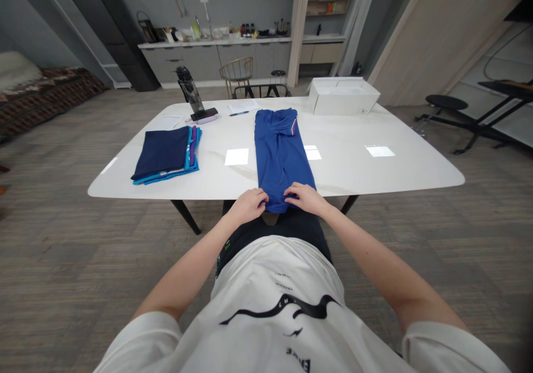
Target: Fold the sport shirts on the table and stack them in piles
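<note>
A blue short-sleeved shirt (280, 154) lies folded lengthwise into a narrow strip across the white table (350, 167). Its sleeve, with a red and white striped cuff, rests on top near the far end. The near end hangs a little over the front edge. My left hand (252, 204) has its fingers closed on the left side of that near end. On the right side, my right hand (307, 197) has curled fingers and thumb gripping the cloth. Fabric partly hides the fingertips of both hands.
To the left sits a stack of folded clothes (162, 152), dark navy on top. Behind it are a black upright device (192, 92), a pen (239, 113) and paper sheets (244, 106). An open white box (343, 98) stands at the back right. A chair (237, 73) is beyond the table.
</note>
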Available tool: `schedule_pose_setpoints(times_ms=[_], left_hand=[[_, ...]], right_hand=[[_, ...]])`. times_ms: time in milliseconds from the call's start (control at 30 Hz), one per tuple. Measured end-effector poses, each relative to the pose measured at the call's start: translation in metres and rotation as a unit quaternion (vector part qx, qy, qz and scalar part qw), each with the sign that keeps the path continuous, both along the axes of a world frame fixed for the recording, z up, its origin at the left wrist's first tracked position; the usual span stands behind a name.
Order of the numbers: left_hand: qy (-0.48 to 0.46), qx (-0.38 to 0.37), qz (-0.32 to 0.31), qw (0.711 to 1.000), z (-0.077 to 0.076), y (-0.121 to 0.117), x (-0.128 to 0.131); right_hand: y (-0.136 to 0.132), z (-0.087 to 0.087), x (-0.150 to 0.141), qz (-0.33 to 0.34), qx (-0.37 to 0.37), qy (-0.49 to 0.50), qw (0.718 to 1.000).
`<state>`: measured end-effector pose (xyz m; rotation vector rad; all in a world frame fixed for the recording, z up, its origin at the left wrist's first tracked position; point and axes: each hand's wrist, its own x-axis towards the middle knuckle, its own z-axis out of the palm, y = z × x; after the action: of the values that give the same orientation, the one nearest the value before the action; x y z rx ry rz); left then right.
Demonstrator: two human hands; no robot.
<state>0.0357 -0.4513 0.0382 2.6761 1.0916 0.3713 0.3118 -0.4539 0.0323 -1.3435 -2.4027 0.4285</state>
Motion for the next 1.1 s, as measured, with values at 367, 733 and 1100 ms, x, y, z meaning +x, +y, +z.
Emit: schedule_pose_setpoints(times_ms=[367, 733, 1100], left_hand=[[0.104, 0.158, 0.027, 0.982, -0.025, -0.025, 0.01], [0.023, 0.064, 0.028, 0.997, -0.004, -0.043, 0.0], [-0.065, 0.032, -0.14, 0.987, -0.022, 0.033, -0.04]], right_hand=[[-0.02, -0.007, -0.011, 0.014, 0.068, -0.115, 0.991], [-0.019, 0.005, 0.008, 0.038, 0.023, -0.02, 0.999], [0.008, -0.012, 0.102, 0.005, 0.01, 0.013, 1.0]])
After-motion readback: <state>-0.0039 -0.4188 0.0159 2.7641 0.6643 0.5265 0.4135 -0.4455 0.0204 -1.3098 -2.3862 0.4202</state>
